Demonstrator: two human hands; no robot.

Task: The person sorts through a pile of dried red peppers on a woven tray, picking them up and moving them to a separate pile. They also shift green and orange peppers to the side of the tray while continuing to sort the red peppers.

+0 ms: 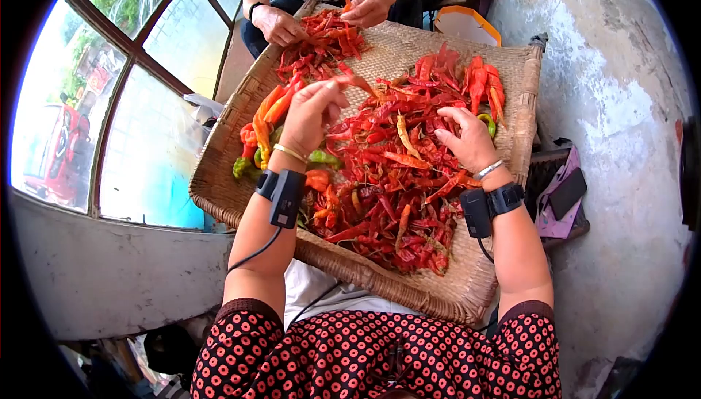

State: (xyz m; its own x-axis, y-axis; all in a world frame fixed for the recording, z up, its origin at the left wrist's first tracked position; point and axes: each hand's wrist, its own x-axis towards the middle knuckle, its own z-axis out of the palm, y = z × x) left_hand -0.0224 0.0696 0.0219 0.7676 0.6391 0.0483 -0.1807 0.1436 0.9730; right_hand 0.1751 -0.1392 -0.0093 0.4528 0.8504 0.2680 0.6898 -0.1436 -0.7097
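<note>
A large heap of dried red chili peppers point(409, 202) lies in a shallow woven tray point(467, 282) in front of me. My left hand point(315, 114) is raised over the heap's left side, its fingers closed on a red chili pepper point(355, 83). Over the right part of the heap is my right hand point(469, 140), thumb and forefinger apart around a gap, with nothing visibly held. Beside my left hand lie orange peppers point(264, 118) and a green pepper point(325, 158). A curved green pepper point(488, 124) rests just beyond my right hand.
Across the tray, another person's hands point(369, 5) handle a smaller pile of red peppers point(321, 45). Bright red peppers point(482, 89) are bunched near the far right corner. A window point(146, 143) stands left, a worn wall point(599, 180) right. A dark phone point(567, 193) lies on something purple.
</note>
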